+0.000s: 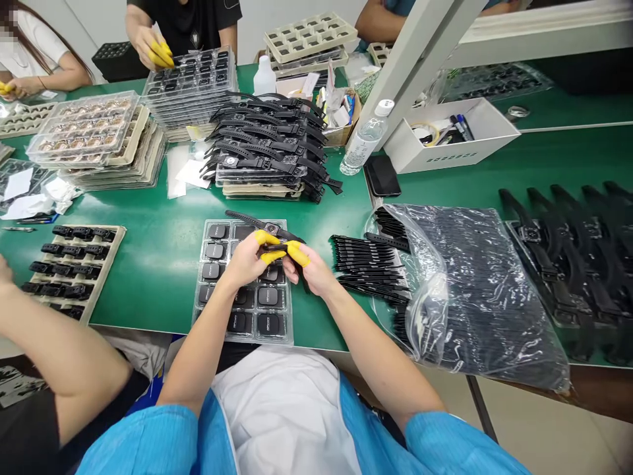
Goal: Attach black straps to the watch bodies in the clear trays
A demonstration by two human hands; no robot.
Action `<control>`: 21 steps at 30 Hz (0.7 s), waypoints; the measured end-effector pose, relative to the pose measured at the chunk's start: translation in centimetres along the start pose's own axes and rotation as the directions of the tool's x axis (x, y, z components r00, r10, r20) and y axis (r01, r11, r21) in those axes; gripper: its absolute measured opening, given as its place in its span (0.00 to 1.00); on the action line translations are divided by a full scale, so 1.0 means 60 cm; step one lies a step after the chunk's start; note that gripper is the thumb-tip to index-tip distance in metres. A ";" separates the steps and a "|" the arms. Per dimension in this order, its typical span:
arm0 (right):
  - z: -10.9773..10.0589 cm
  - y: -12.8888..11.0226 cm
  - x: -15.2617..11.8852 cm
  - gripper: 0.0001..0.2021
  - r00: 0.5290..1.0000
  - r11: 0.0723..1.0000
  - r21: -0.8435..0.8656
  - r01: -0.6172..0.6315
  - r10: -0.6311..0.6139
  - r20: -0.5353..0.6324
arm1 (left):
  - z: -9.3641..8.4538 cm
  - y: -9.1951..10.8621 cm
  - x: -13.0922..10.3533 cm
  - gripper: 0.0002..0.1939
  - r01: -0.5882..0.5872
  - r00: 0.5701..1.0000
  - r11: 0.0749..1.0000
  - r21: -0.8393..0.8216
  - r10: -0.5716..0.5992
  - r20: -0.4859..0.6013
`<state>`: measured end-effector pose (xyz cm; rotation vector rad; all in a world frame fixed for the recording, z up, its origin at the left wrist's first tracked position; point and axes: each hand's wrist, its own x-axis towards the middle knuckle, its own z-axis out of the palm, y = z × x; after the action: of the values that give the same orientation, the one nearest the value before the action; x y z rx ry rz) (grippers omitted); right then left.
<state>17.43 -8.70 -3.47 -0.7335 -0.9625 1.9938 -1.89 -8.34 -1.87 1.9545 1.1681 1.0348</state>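
Yellow finger covers sit on the fingertips of both my hands. Between them is a small black watch [275, 249], seen edge-on. My left hand [246, 262] pinches its left side, while my right hand [312, 267] is closed at its right end, where a black strap [302, 280] hangs below the fingers. Just beyond my fingers, another watch with its strap [270, 228] lies face down across the clear plastic tray [288, 333]. Square black watch units [268, 297] fill the tray's compartments. My forearms and hands hide part of the tray.
Loose black straps [368, 264] spill from a clear plastic bag [494, 290] at right. Strapped watches are stacked [267, 142] behind the tray. A water bottle [366, 138], phone [382, 176] and white box [455, 155] stand beyond. A co-worker's arm [74, 349] is at left.
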 end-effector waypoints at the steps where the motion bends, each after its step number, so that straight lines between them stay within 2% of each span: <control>1: 0.001 -0.003 -0.001 0.23 0.999 1.000 0.016 -0.026 0.026 0.029 | 0.003 0.001 0.001 0.14 -0.014 1.000 0.999 -0.041 0.013 -0.025; 4: 0.000 -0.010 -0.003 0.21 0.980 0.985 0.076 -0.155 0.143 0.137 | 0.009 0.003 0.005 0.19 0.029 0.993 0.966 -0.255 -0.057 -0.102; 6: -0.006 -0.013 -0.002 0.20 0.960 0.971 0.068 -0.229 0.214 0.181 | 0.004 0.000 0.009 0.22 0.078 0.954 0.906 -0.416 -0.189 -0.233; 7: -0.010 -0.014 -0.001 0.19 0.951 0.965 0.048 -0.258 0.245 0.191 | -0.002 -0.004 0.012 0.23 0.080 0.910 0.877 -0.474 -0.258 -0.324; 9: -0.017 -0.014 0.001 0.18 0.945 0.959 -0.003 -0.285 0.281 0.168 | -0.016 -0.010 0.018 0.24 0.050 0.787 0.842 -0.538 -0.365 -0.497; 10: -0.019 -0.014 0.002 0.18 0.955 0.963 -0.025 -0.268 0.269 0.125 | -0.023 -0.013 0.020 0.24 0.041 0.735 0.837 -0.546 -0.396 -0.551; 11: -0.019 -0.014 0.003 0.18 0.971 0.973 -0.042 -0.227 0.229 0.068 | -0.026 -0.015 0.022 0.24 0.050 0.708 0.837 -0.545 -0.415 -0.572; 12: -0.018 -0.013 0.003 0.18 0.986 0.985 -0.055 -0.166 0.167 0.008 | -0.025 -0.016 0.022 0.23 0.077 0.716 0.840 -0.537 -0.421 -0.557; 13: -0.016 -0.014 0.003 0.19 0.994 0.993 -0.061 -0.099 0.097 -0.040 | -0.020 -0.016 0.021 0.21 0.117 0.757 0.847 -0.519 -0.414 -0.505; 15: -0.008 -0.014 0.001 0.19 0.998 0.998 -0.055 -0.004 0.000 -0.070 | 0.000 -0.014 0.016 0.17 0.198 0.885 0.886 -0.420 -0.346 -0.312; 16: -0.003 -0.014 -0.001 0.19 0.998 0.999 -0.046 0.011 -0.013 -0.055 | 0.012 -0.013 0.013 0.17 0.207 0.938 0.920 -0.334 -0.283 -0.199; 17: 0.001 -0.014 -0.003 0.19 0.999 0.999 -0.037 0.007 -0.008 -0.031 | 0.023 -0.012 0.009 0.19 0.183 0.973 0.954 -0.236 -0.210 -0.098; 19: 0.006 -0.013 -0.008 0.18 1.000 0.999 -0.035 -0.024 0.025 0.016 | 0.037 -0.011 0.004 0.25 0.068 0.997 0.996 -0.057 -0.067 0.030; 21: 0.005 -0.013 -0.011 0.17 0.996 0.997 -0.048 -0.066 0.069 0.049 | 0.039 -0.013 0.001 0.31 -0.044 0.996 0.998 0.046 0.040 0.086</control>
<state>17.84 -9.04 -2.57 -0.7533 -1.0284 2.0632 -0.14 -8.24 -3.63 2.0476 1.1193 0.9431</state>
